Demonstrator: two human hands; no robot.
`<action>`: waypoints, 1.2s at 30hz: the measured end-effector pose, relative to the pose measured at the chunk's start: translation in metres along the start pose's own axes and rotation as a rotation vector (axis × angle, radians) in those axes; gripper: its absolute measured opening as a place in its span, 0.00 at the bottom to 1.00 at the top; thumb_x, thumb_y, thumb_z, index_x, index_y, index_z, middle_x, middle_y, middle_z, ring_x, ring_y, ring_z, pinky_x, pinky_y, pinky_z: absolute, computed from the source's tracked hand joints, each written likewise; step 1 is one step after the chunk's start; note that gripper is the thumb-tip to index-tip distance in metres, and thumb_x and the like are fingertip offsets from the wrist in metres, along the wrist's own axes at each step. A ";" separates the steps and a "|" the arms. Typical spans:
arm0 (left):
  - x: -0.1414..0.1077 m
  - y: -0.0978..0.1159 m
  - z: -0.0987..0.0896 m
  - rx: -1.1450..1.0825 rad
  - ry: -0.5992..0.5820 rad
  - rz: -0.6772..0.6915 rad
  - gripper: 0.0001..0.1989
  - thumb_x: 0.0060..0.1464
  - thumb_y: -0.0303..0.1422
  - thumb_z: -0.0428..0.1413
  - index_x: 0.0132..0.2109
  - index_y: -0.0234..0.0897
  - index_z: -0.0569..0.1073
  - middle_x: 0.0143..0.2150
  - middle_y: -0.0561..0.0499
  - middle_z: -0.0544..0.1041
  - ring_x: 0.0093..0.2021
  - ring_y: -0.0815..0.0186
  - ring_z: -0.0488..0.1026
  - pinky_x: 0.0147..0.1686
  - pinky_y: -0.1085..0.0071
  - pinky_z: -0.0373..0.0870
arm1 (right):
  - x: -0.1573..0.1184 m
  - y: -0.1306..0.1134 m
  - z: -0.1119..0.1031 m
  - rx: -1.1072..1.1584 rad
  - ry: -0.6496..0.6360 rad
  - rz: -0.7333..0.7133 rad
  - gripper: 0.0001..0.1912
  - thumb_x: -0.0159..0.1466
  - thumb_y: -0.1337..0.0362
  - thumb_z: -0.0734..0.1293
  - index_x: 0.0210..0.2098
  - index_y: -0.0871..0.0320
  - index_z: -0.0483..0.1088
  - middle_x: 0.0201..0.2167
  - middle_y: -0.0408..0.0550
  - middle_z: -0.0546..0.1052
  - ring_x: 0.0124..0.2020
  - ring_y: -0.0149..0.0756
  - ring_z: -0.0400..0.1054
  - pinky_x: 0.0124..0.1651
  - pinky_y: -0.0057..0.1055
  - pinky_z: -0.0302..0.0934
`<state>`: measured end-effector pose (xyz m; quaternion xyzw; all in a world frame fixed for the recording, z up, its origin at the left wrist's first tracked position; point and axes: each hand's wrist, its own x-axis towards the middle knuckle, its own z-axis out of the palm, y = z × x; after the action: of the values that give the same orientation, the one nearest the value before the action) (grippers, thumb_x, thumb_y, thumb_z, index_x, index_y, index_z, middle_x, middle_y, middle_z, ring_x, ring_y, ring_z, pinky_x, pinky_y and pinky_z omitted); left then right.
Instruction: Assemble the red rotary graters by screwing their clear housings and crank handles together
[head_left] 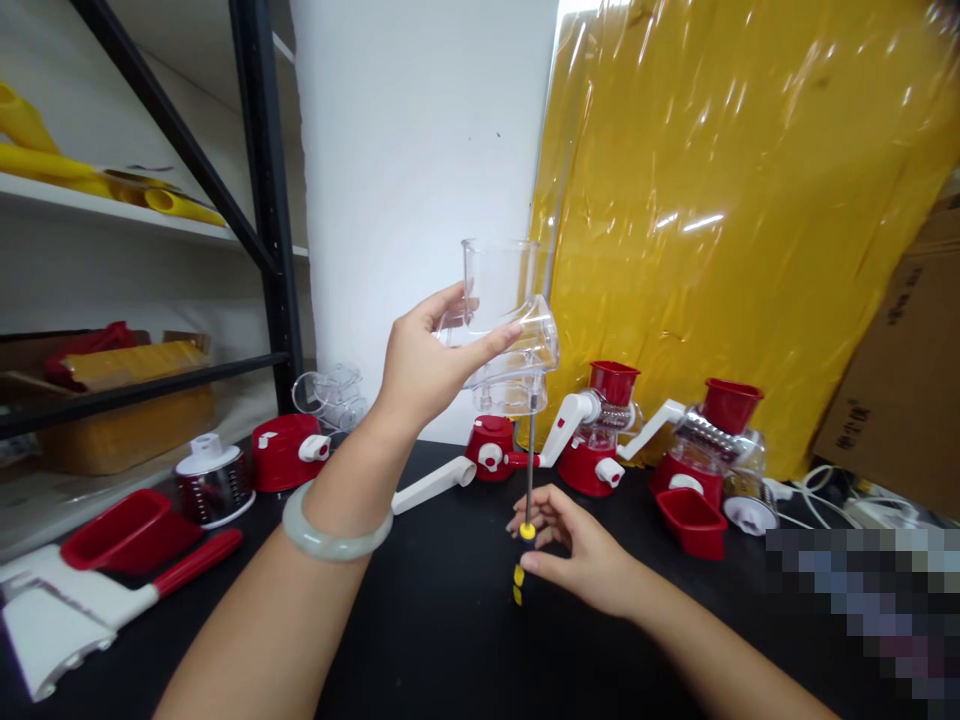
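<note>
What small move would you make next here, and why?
Perhaps a slight twist of the screwdriver: its shaft points up at the clear part's underside, the left hand holds that part, and the right hand's fingers are at the handle.

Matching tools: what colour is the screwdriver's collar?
Yellow collar, best seen in the head view.

Bright overall; light from above. Streaky glare on yellow sheet (735,200), upper right; wide-angle stretch at edges; lower-right corner pixelated; hands slightly soft.
</note>
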<state>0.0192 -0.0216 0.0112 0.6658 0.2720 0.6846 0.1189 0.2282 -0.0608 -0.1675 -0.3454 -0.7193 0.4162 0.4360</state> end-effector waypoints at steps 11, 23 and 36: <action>0.000 0.001 0.000 -0.002 0.008 0.001 0.37 0.40 0.48 0.71 0.56 0.34 0.77 0.51 0.40 0.82 0.52 0.54 0.78 0.57 0.59 0.72 | 0.001 -0.006 0.000 -0.017 -0.070 0.047 0.16 0.64 0.55 0.72 0.46 0.58 0.76 0.45 0.53 0.82 0.48 0.44 0.76 0.55 0.44 0.68; 0.003 -0.004 -0.003 -0.063 -0.041 -0.012 0.35 0.42 0.47 0.71 0.54 0.34 0.78 0.51 0.40 0.82 0.51 0.55 0.78 0.57 0.60 0.71 | -0.002 -0.012 0.003 0.090 -0.124 0.066 0.17 0.67 0.50 0.70 0.46 0.57 0.72 0.47 0.54 0.80 0.54 0.44 0.74 0.63 0.47 0.62; 0.000 0.001 -0.001 -0.064 -0.032 -0.003 0.34 0.41 0.47 0.71 0.54 0.35 0.78 0.51 0.40 0.82 0.51 0.56 0.78 0.56 0.61 0.72 | 0.002 0.004 0.007 -0.098 0.065 -0.022 0.10 0.61 0.59 0.73 0.40 0.57 0.78 0.43 0.51 0.81 0.39 0.39 0.76 0.44 0.36 0.71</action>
<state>0.0187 -0.0224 0.0116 0.6722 0.2489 0.6819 0.1456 0.2215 -0.0597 -0.1724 -0.3718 -0.7279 0.3643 0.4464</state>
